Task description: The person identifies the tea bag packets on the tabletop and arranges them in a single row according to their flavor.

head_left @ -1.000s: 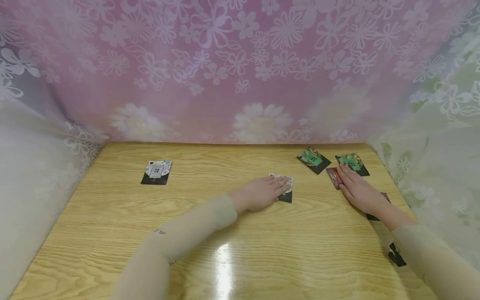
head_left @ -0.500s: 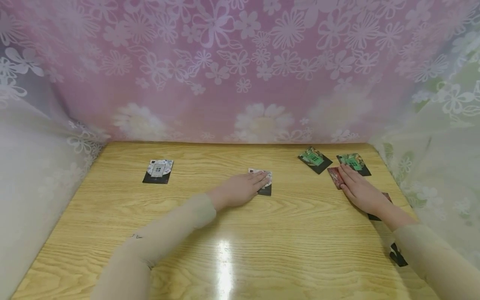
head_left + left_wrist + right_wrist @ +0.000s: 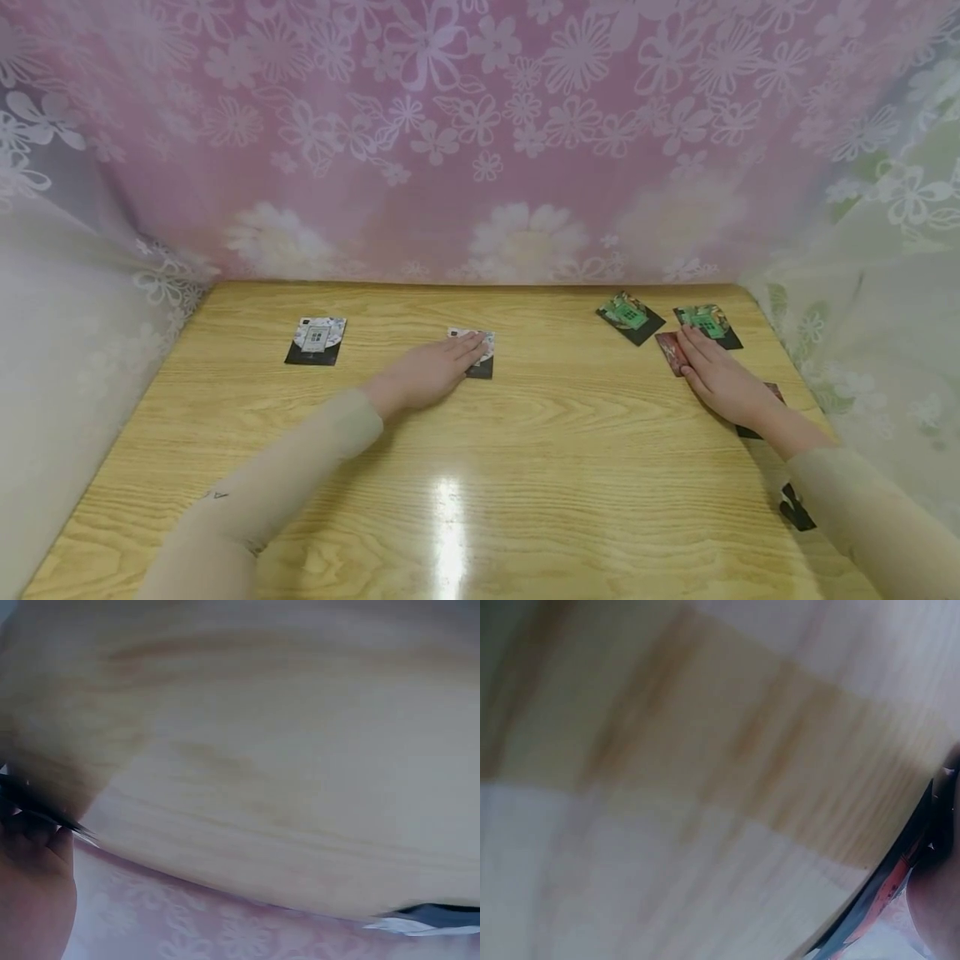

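My left hand (image 3: 420, 375) lies with straight fingers over a small flat packet, white floral above and black below (image 3: 482, 367), at the table's middle. In the left wrist view, the left hand (image 3: 34, 896) is at the lower left with the packet's dark edge (image 3: 45, 806) at its fingers. My right hand (image 3: 720, 385) rests flat on a red packet (image 3: 667, 353) at the right; its fingers cover much of it. The right wrist view has a red-and-black packet (image 3: 885, 896) beside part of the right hand (image 3: 934, 907).
A matching white-and-black packet (image 3: 316, 342) lies on the wooden table (image 3: 540, 492) at the left. Two green packets (image 3: 630, 317) are at the back right. A dark packet (image 3: 748, 432) shows under the right wrist, and a black-patterned one (image 3: 797, 507) by the sleeve. Floral cloth (image 3: 480, 167) encloses the table.
My left hand has slid the white-and-black packet leftward across the table, toward the matching one. The right hand has stayed in place on the red packet.
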A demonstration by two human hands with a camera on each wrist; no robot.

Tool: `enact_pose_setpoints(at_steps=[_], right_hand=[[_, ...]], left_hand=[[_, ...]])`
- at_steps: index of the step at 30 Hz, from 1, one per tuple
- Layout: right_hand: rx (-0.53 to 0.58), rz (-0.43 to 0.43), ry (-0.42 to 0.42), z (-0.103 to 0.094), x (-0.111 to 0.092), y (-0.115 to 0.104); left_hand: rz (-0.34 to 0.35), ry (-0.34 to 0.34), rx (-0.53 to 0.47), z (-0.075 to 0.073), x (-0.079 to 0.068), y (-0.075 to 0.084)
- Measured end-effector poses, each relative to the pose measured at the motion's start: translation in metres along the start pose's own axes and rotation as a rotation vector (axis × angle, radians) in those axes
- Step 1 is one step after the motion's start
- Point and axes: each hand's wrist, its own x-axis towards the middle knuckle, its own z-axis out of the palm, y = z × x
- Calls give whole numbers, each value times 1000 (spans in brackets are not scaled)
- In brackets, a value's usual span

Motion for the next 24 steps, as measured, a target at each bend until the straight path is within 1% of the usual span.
enact_pose_setpoints(at_steps=[7,10,12,20,24], right_hand=[[2,9,-7,0,0,0],[8,21,-20,0,1,1],[9,23,-22,0,1,0],[22,37,-41,-1,1,0],[18,29,-28,-1,1,0]], left_hand=[[-36,-8,-18,-3,-18,-13],[-58,-1,-36,-1,-25,-18],[-65,9,-49,0,-29,-22],[-86,59,-35,6,-47,-42],[-104,60,-53,6,-56,-47]])
